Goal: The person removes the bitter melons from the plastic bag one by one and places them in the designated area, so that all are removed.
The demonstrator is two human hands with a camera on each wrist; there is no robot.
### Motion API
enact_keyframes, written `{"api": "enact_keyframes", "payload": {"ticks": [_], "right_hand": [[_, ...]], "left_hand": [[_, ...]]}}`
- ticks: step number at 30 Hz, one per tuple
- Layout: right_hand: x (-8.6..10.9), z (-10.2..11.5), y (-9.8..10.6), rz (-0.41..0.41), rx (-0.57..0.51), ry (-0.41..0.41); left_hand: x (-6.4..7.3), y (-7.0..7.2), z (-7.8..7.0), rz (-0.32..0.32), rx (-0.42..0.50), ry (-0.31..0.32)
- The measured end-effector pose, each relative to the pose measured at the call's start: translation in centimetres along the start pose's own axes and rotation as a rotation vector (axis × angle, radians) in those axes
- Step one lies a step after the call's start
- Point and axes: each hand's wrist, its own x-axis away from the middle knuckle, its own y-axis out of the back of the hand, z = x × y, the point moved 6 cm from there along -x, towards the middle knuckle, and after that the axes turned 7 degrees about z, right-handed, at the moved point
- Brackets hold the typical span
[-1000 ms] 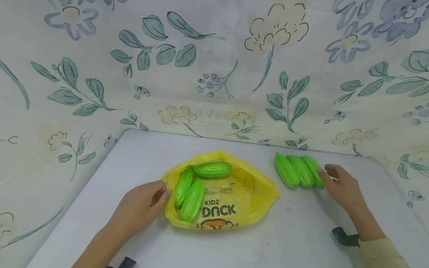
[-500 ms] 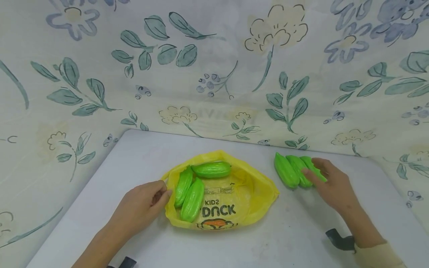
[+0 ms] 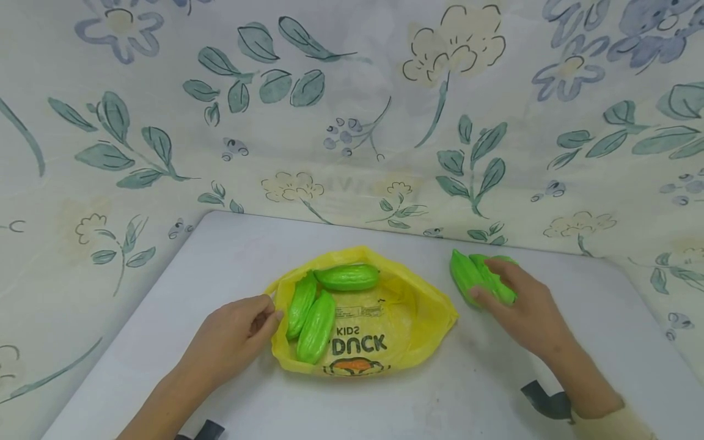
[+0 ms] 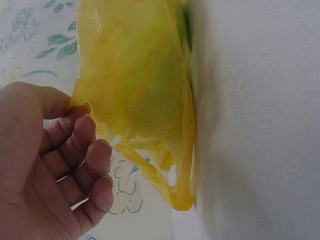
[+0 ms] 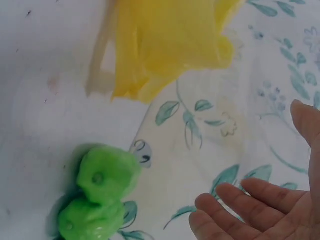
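Head view puts a yellow plastic bag [image 3: 426, 324] in front of you on the pale tabletop [image 3: 418, 406], its mouth spread wide. Your left hand [image 3: 233, 333] pinches the bag's left edge between thumb and forefinger; the left wrist view shows the other fingers curled loosely beside the plastic. Inside the bag, one green gourd [image 3: 348, 278] lies along the far wall, and two more gourds [image 3: 316, 330] lie side by side at the left, near your fingers. Upside-down print on the bag reads KIDS and DUCK, above an orange picture.

Your right hand [image 3: 522, 311] hovers over the loose green gourds [image 3: 466, 278] lying to the right of the bag, hiding part of the group. Its fingers are spread and grasp nothing; the right wrist view shows them apart from the two gourds seen there. Behind the tabletop hangs a floral cloth [image 3: 357, 177], printed with leaves and blossoms.
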Motion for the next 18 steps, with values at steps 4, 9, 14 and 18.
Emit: {"api": "enact_keyframes", "payload": {"ticks": [4,9,14,18], "right_hand": [[0.2,1.1,-0.5,0.002,0.006,0.023],[0.5,2.4,-1.3,0.028,0.016,0.057],[0.8,3.7,-2.1,0.039,0.022,0.084],[1.1,4.9,-2.8,0.039,0.019,0.119]], "left_hand": [[0.0,0.0,0.0,0.0,0.001,-0.007],[0.1,0.0,0.1,0.003,0.003,-0.013],[0.2,0.1,0.1,-0.001,-0.003,-0.021],[0.2,0.1,0.2,0.003,-0.004,-0.018]]}}
